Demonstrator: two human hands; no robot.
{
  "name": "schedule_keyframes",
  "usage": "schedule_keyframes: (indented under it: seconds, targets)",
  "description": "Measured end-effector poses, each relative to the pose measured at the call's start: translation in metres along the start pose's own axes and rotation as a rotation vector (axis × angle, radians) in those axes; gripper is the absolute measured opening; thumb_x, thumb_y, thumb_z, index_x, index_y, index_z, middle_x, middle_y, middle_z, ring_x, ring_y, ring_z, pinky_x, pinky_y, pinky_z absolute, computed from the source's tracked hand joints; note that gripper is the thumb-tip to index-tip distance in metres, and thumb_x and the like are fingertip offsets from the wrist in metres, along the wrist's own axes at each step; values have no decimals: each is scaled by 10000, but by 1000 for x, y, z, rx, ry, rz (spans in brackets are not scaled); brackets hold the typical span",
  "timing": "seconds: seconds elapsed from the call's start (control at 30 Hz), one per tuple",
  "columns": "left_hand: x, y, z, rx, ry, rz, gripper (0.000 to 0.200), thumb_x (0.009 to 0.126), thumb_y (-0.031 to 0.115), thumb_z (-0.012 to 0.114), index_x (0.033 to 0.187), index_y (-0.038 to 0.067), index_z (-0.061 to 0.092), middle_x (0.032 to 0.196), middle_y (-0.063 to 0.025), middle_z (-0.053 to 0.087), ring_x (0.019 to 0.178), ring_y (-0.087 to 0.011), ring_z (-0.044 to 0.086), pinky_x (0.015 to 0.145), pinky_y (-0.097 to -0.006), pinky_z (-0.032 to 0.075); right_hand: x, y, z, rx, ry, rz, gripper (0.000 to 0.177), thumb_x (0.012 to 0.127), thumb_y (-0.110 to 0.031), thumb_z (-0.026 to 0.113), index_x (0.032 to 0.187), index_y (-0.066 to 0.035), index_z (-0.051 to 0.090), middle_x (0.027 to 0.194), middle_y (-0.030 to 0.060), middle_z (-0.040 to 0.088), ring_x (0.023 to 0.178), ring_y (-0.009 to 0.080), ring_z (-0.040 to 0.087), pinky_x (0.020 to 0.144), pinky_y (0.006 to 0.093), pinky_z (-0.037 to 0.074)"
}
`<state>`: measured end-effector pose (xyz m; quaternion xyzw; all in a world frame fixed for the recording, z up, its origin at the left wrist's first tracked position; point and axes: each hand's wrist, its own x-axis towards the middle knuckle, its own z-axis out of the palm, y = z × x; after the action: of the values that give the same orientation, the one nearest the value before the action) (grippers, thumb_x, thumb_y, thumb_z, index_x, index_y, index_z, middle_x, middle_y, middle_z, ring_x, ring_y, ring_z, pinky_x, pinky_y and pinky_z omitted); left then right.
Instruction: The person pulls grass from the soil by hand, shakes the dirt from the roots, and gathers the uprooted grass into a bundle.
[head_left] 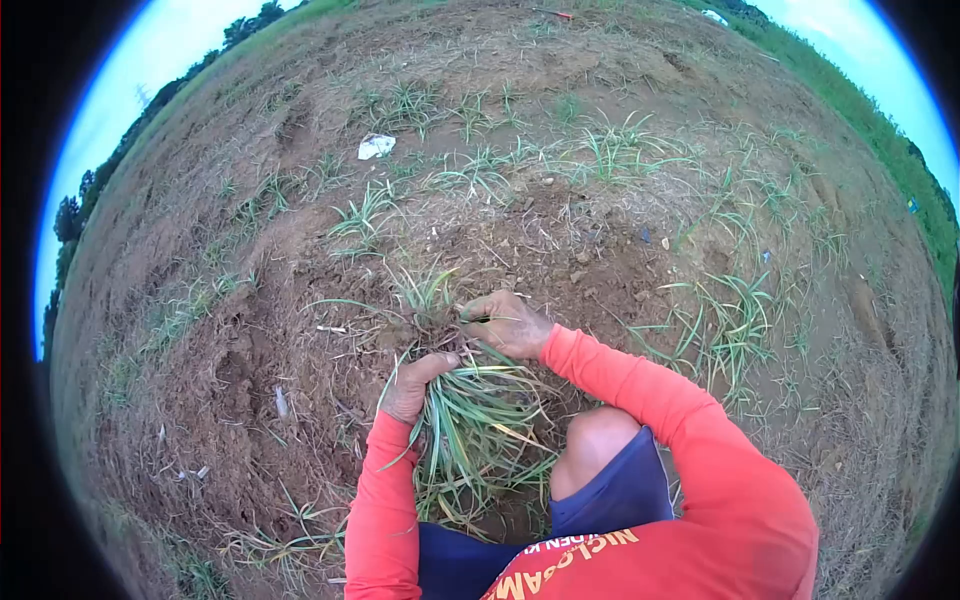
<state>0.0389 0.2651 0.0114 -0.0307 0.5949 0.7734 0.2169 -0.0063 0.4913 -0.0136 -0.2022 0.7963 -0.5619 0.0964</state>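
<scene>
A thick bunch of long, narrow-leaved grassy plants [465, 415] hangs from my left hand [412, 388], the leaves fanning down toward my lap. My left fingers are closed around it near its upper end, thumb on top. Just above and to the right, my right hand [508, 325] is closed in a pinch, with a bit of green showing between the curled fingers. Its fingertips are right at the base of a small grassy clump [425, 295], where dry stems and roots tangle. What exactly the right fingertips grip is mostly hidden.
Loose brown soil [300, 390] with dry straw surrounds me. Other grassy clumps [735, 320] grow to the right, with more [620, 150] farther ahead. White litter [376, 146] lies ahead, and a pale scrap [281, 402] lies left. My bent knee [600, 445] is close below my right forearm.
</scene>
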Motion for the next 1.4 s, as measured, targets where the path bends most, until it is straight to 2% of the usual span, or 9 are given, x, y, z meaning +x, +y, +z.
schedule_keyframes:
  seconds: [0.07, 0.17, 0.3, 0.37, 0.47, 0.57, 0.97, 1.3, 1.4]
  targets:
    - [4, -6, -8, -39, -26, -70, 320, 856, 132, 747, 1129, -30, 711, 1017, -99, 744, 898, -191, 710, 843, -345, 573, 5, 13, 2, -133, 48, -228, 299, 891, -226, 727, 1087, 0, 735, 976, 78, 739, 877, 169, 696, 801, 342, 565]
    - [1, -6, -16, 24, -24, -81, 309, 851, 115, 746, 1125, -27, 720, 1023, -91, 743, 872, -176, 707, 819, -327, 573, -33, -16, -15, 108, 8, 87, 349, 894, -238, 703, 1144, 6, 711, 1129, 136, 723, 1004, 231, 692, 900, 363, 547]
    - [1, 2, -47, 171, 87, 90, 269, 837, 96, 749, 1068, -43, 739, 979, -81, 741, 849, -159, 701, 787, -318, 567, -108, 101, -59, -681, 848, 219, 296, 878, -193, 665, 1107, -5, 682, 1079, 228, 689, 1040, 417, 651, 951, 479, 520]
    - [-5, 19, -53, 164, 159, 108, 254, 835, 101, 755, 1046, -39, 746, 956, -79, 741, 851, -158, 701, 785, -318, 566, -150, 121, -59, -762, 1183, 458, 261, 908, -223, 629, 1049, -7, 669, 1116, 263, 684, 1055, 437, 651, 947, 494, 516]
    - [2, 16, -72, 113, 170, 54, 250, 834, 102, 757, 1044, -32, 747, 953, -82, 740, 835, -157, 703, 761, -309, 573, -190, 157, -59, -617, 953, 838, 264, 925, -257, 619, 1016, -15, 673, 1079, 296, 687, 1032, 469, 655, 941, 527, 510]
    - [-1, 20, -70, 90, 182, 49, 266, 829, 85, 751, 1071, -24, 725, 959, -78, 733, 808, -163, 704, 738, -308, 580, -202, 176, -60, -604, 813, 811, 284, 926, -296, 639, 989, -22, 679, 1024, 308, 693, 991, 489, 662, 911, 544, 508]
    - [-6, 12, -99, 188, 193, 145, 256, 906, 179, 698, 1068, -14, 745, 977, -70, 745, 872, -161, 695, 828, -303, 551, -196, 174, -67, -572, 1116, 685, 308, 899, -362, 702, 979, -72, 764, 989, 203, 739, 935, 386, 708, 838, 453, 538]
    - [-17, 28, -86, 249, 278, 154, 304, 832, 106, 746, 1108, -20, 715, 964, -67, 742, 863, -159, 704, 785, -312, 566, -183, 184, -68, -753, 955, 414, 238, 873, -245, 698, 979, -41, 758, 981, 211, 717, 968, 379, 675, 886, 457, 528]
    - [-22, 33, -80, 214, 287, 187, 358, 797, 67, 765, 1140, -11, 697, 974, -66, 737, 851, -164, 705, 761, -326, 576, -181, 186, -77, -680, 867, 566, 231, 877, -235, 687, 979, -39, 757, 998, 215, 716, 995, 377, 672, 901, 455, 528]
